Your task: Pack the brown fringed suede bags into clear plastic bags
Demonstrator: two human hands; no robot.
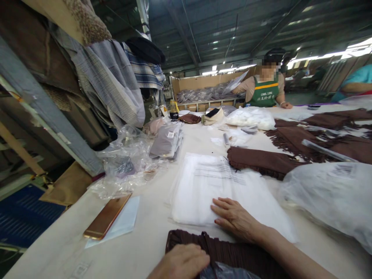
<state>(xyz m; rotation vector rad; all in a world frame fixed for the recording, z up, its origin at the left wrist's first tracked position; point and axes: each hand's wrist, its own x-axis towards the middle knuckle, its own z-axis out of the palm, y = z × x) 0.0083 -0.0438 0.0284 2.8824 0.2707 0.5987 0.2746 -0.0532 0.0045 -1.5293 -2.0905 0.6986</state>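
Observation:
My right hand lies with fingers outstretched on a stack of white plastic bags that have printed lines of text. Close to me, my left hand rests on top of a folded dark brown fringed scarf, its fingers stretched across the cloth and pointing right. The lower part of that scarf runs out of view, and a piece of clear plastic lies over it. Another folded brown scarf sits just beyond the bags.
At left a gold phone lies on pale blue paper. Behind it are crumpled clear plastic and packed grey items. A filled plastic bag bulges at right. A person in a green apron stands across the table.

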